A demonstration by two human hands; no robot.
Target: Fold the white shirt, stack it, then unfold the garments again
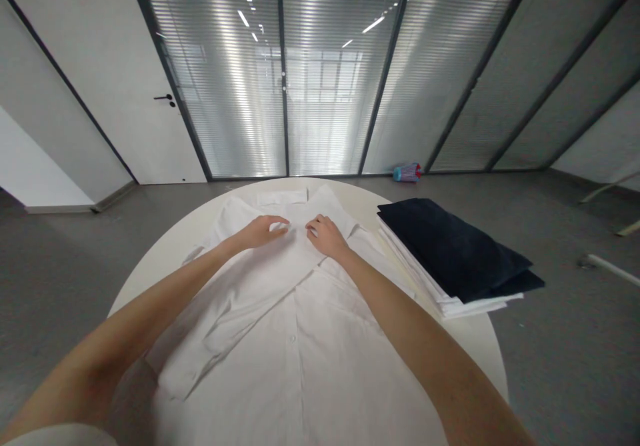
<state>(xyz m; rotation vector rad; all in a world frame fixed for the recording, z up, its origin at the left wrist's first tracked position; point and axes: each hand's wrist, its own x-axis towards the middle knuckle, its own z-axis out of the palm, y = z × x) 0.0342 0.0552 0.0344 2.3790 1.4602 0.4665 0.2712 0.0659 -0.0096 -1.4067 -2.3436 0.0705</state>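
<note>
White shirt (pixel 273 293) spread beneath the left hand (pixel 273 227) — thumb and fingers apart — and the right hand (pixel 320 229) just beside it, fingers curled, can't tell if they're gripping! Nearer than both, a button (pixel 293 339); right of the right hand, navy fabric (pixel 450 249) tops a white stack (pixel 463 307) on the tabletop (pixel 477 349).

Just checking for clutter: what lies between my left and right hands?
Only the shirt shows between your left hand and right hand, in the head view.
</note>
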